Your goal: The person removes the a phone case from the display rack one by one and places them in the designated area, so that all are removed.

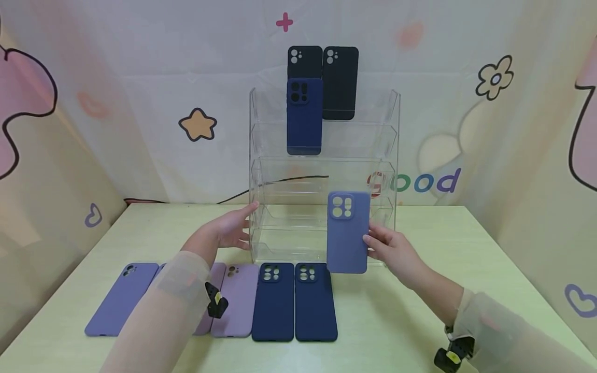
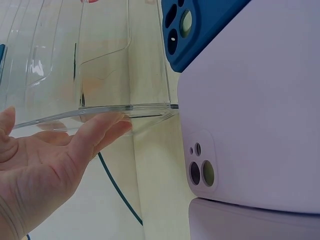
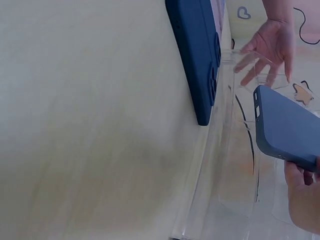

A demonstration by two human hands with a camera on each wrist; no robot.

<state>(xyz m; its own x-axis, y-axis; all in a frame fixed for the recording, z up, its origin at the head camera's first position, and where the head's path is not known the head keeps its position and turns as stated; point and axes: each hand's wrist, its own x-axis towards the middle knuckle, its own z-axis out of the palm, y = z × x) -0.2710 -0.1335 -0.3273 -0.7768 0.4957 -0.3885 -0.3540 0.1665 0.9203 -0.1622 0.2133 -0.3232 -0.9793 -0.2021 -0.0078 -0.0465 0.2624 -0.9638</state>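
My right hand [image 1: 379, 246] holds a grey-blue phone case [image 1: 347, 231] upright by its right edge, in front of the lower right part of a clear acrylic tiered stand [image 1: 322, 171]. The right wrist view shows that case [image 3: 287, 127] pinched by my fingers [image 3: 302, 192]. My left hand [image 1: 239, 228] is open, its straight fingers touching the stand's lower left edge [image 2: 100, 111]. On the upper tiers stand two black cases [image 1: 340, 83] and a navy case [image 1: 304, 116].
A row of cases lies flat on the pale green table [image 1: 420, 311] in front of the stand: a lavender-blue one [image 1: 122, 298], lilac ones [image 1: 235, 300] partly under my left forearm, and two navy ones [image 1: 273, 300] [image 1: 315, 301]. A patterned curtain hangs behind.
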